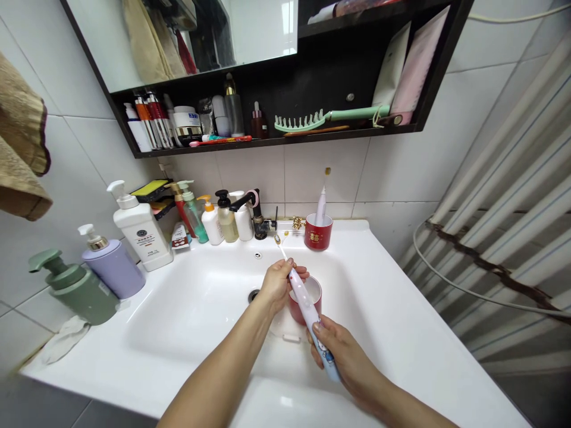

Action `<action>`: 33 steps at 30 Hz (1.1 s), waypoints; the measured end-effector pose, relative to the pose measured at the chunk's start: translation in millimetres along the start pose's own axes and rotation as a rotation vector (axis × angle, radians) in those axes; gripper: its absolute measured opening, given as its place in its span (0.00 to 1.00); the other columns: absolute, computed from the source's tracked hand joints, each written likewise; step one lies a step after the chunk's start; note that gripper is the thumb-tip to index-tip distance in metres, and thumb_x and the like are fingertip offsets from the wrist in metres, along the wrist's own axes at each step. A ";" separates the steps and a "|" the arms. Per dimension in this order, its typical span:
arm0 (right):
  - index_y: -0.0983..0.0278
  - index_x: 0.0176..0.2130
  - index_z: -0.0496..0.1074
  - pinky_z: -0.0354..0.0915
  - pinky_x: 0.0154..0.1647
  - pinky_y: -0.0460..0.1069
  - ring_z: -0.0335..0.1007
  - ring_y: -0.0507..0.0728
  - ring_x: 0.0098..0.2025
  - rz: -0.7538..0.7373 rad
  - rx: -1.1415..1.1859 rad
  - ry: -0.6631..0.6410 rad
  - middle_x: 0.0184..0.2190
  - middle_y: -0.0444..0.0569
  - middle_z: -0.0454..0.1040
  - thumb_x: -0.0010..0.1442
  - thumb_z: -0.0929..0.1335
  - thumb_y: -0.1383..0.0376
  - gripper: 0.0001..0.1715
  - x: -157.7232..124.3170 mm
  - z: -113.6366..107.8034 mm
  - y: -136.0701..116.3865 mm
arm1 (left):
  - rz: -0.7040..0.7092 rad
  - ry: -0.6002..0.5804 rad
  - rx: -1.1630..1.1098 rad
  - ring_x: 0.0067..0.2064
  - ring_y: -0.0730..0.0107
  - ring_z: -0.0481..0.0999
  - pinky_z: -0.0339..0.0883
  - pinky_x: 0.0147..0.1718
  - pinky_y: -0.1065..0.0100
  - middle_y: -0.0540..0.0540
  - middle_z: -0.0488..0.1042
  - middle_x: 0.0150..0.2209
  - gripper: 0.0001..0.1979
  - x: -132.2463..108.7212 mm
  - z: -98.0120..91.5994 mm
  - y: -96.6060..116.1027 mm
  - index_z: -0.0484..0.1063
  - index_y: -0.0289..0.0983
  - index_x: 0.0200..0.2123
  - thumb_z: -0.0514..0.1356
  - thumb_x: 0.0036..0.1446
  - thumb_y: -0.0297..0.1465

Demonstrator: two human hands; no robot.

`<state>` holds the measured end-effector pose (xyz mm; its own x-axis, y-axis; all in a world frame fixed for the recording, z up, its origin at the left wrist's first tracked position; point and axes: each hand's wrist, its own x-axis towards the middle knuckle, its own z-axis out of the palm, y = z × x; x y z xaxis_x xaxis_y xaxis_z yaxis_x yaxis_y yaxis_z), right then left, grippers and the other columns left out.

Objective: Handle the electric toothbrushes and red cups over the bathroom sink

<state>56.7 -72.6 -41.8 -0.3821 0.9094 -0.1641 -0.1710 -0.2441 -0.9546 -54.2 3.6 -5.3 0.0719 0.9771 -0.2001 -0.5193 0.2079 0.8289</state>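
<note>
A pale pink and blue electric toothbrush (304, 302) slants across the basin, its bristle head pointing up towards the tap. My right hand (336, 345) is wrapped round the lower handle, near the printed cartoon picture. Higher up, my left hand (279, 282) grips the neck just below the white brush head, thumb on top; its other fingers are partly hidden behind the brush. Beneath the toothbrush a red cup (316, 286) with a pale inside stands in the sink, partly covered by the brush and my hands.
Around the white sink (178, 309) are a black tap (257, 217), several pump bottles (145, 232) on the left and another red cup (319, 238) holding a second electric toothbrush (321, 205). A dark shelf (267, 141) overhangs the back; a striped curtain (504, 226) hangs right.
</note>
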 end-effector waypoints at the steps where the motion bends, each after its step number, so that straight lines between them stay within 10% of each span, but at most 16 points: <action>1: 0.65 0.23 0.56 0.46 0.16 0.42 0.50 0.44 0.16 0.004 0.026 -0.025 0.18 0.39 0.54 0.49 0.59 0.56 0.15 0.5 -0.4 0.4 | -0.001 -0.011 -0.006 0.21 0.75 0.69 0.62 0.26 0.71 0.48 0.68 0.18 0.07 -0.2 -0.3 0.1 0.58 0.33 0.20 0.51 0.47 0.28; 11: 0.64 0.31 0.58 0.54 0.21 0.43 0.58 0.47 0.20 -0.176 -0.180 0.088 0.20 0.41 0.62 0.49 0.58 0.56 0.13 21.3 -3.1 -23.1 | 0.150 -0.025 0.050 0.26 0.75 0.69 0.60 0.29 0.72 0.46 0.69 0.24 0.09 -2.1 5.1 3.7 0.63 0.32 0.25 0.55 0.42 0.33; 16: 0.65 0.31 0.57 0.58 0.26 0.45 0.61 0.49 0.25 -0.313 -0.286 0.288 0.25 0.45 0.65 0.48 0.58 0.56 0.14 62.6 -14.8 -47.9 | 0.354 0.064 0.527 0.26 0.75 0.67 0.59 0.29 0.72 0.49 0.67 0.23 0.03 -2.4 -12.4 -9.3 0.65 0.35 0.23 0.55 0.39 0.26; 24: 0.66 0.22 0.64 0.57 0.29 0.48 0.61 0.54 0.27 -0.358 -0.628 0.376 0.21 0.46 0.65 0.44 0.61 0.58 0.13 88.7 -25.9 -25.8 | 0.572 -0.170 1.420 0.34 0.66 0.63 0.56 0.34 0.66 0.47 0.66 0.28 0.07 -16.8 -28.3 -33.1 0.66 0.37 0.22 0.54 0.36 0.22; 33: 0.66 0.29 0.69 0.53 0.43 0.48 0.60 0.55 0.41 -0.396 -0.925 0.266 0.40 0.52 0.64 0.46 0.61 0.63 0.12 64.9 -35.1 -21.6 | 0.636 -0.349 1.549 0.34 0.67 0.62 0.57 0.35 0.66 0.47 0.65 0.28 0.06 -12.8 -25.5 -37.8 0.64 0.36 0.22 0.51 0.38 0.21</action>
<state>67.4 3.5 -40.5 -0.2190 0.9405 0.2598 0.5655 0.3393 -0.7517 -57.2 -17.9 -47.4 0.4736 0.8359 0.2776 0.6965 -0.5483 0.4629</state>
